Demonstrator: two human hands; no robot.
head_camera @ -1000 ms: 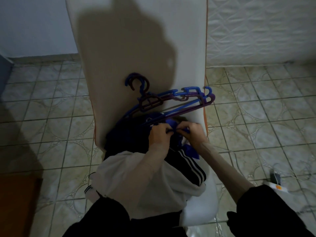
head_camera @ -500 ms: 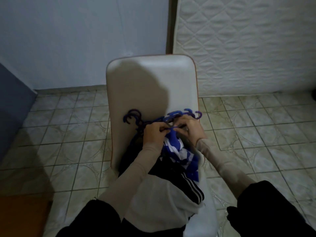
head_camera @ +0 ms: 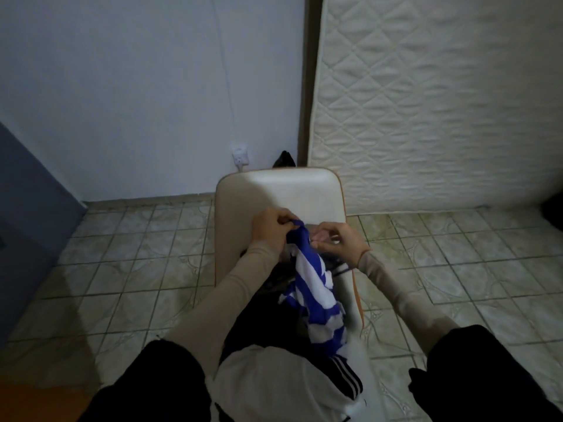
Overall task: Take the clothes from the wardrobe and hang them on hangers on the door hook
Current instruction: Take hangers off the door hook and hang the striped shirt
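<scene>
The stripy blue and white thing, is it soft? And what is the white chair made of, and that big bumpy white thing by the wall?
The stripy top looks like soft knitted cloth: it droops and folds. The chair looks like smooth padded vinyl or plastic with a faint sheen; I can't tell which. The mattress looks like quilted fabric, stitched in diamonds.

A chair is standing before me, its back toward the wall. A mattress is leaning upright behind and to its right. A socket is sitting on the wall just behind the chair. Clothes are lying piled on the seat. A garment is hanging over the pile between my left hand and right hand.
</scene>
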